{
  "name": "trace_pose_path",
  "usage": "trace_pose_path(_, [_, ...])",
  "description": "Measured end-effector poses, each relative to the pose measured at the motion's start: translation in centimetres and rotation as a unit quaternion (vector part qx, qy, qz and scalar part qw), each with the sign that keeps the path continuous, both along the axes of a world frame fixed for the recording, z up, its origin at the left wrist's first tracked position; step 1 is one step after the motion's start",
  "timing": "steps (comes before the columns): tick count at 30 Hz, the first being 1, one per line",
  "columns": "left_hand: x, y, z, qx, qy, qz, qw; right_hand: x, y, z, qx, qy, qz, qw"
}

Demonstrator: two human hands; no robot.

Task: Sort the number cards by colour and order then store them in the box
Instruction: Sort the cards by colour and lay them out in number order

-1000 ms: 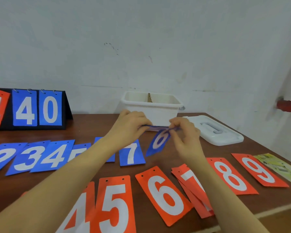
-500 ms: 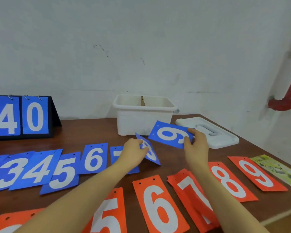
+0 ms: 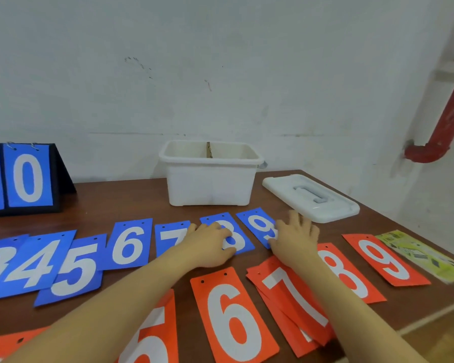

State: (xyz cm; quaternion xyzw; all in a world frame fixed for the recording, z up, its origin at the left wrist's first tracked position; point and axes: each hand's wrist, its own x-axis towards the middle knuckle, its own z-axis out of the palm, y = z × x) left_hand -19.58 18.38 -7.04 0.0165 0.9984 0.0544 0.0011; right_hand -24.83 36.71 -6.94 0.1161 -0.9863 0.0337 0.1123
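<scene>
Blue number cards lie in a row on the brown table: 3, 4, 5 (image 3: pixel 75 271), 6 (image 3: pixel 130 242), 7 (image 3: pixel 169 235), 8 (image 3: pixel 235 241) and 9 (image 3: pixel 258 224). My left hand (image 3: pixel 210 243) rests flat on the blue 8. My right hand (image 3: pixel 295 238) lies flat, fingers spread, on the lower edge of the blue 9. In front runs a row of orange cards: 5, 6 (image 3: pixel 232 315), a stack topped by 7 (image 3: pixel 294 297), 8 (image 3: pixel 349 279) and 9 (image 3: pixel 385 259). The open white box (image 3: pixel 210 176) stands behind the blue row.
The white box lid (image 3: pixel 311 197) lies right of the box. A black flip scoreboard (image 3: pixel 26 176) showing blue 4 and 0 stands at the back left. A yellow-green leaflet (image 3: pixel 425 254) lies near the table's right edge. A red pipe (image 3: pixel 446 119) runs down the wall.
Both hands have come down from holding the blue 8 and 9 in the air. The two cards now lie flat at the right end of the blue row.
</scene>
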Motion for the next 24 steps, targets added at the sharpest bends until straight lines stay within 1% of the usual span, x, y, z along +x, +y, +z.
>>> trace_pose_path(1, [0.0,-0.2,0.1,0.003,-0.005,-0.010,1.000,-0.1,-0.4,0.0,-0.009,0.005,0.048,0.999])
trace_pose_path(3, [0.0,-0.6,0.2,0.011,-0.010,-0.025,1.000,-0.1,-1.4,-0.1,-0.040,-0.047,0.103,0.993])
trace_pose_path(5, [0.0,-0.9,0.0,0.020,-0.008,-0.030,0.999,-0.3,-1.8,-0.3,-0.041,-0.090,0.098,0.990])
trace_pose_path(8, [0.1,-1.0,-0.2,0.025,0.011,-0.037,0.999,-0.8,-1.7,-0.1,-0.003,-0.111,0.085,0.990])
trace_pose_path(10, [0.3,-1.2,-0.1,0.018,0.056,-0.042,0.997,-0.7,-1.8,0.5,-0.004,-0.093,0.084,0.992])
trace_pose_path(12, [0.8,-1.7,0.4,0.024,0.117,-0.037,0.992,0.2,-2.2,1.3,-0.038,-0.043,0.088,0.995])
trace_pose_path(16, [3.9,-3.2,3.1,0.004,0.204,-0.011,0.979,3.9,-3.9,2.9,-0.090,0.010,0.140,0.986])
trace_pose_path(19, [8.5,-4.7,4.5,-0.017,0.242,0.027,0.970,7.9,-6.0,3.2,-0.168,0.027,0.189,0.967])
trace_pose_path(21, [12.7,-5.8,4.7,-0.019,0.263,0.059,0.963,10.8,-7.7,3.2,-0.191,0.034,0.233,0.953])
trace_pose_path(24, [19.1,-8.0,4.0,-0.015,0.262,0.111,0.959,15.4,-10.9,3.6,-0.215,0.017,0.294,0.931])
